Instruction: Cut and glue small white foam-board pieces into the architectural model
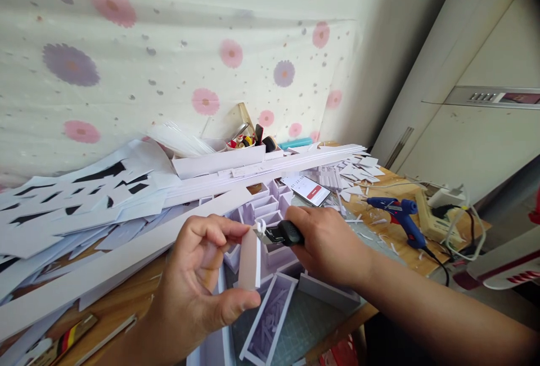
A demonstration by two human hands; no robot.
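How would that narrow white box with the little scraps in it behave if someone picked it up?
The narrow white box would probably feel light for its size, since its walls look thin and card-like. Those straight walls seem fairly stiff, though a hard squeeze might bend them. The scraps look loose and the top is open, so tilting would likely spill some.

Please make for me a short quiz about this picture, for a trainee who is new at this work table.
1. What does the right hand hold?
A) scissors
B) a black-handled cutter
C) a pencil

2. True or false: the blue glue gun lies to the right of the phone.

3. Which hand pinches the small white piece between thumb and fingers?

Key: 1. B; 2. True; 3. The left hand.
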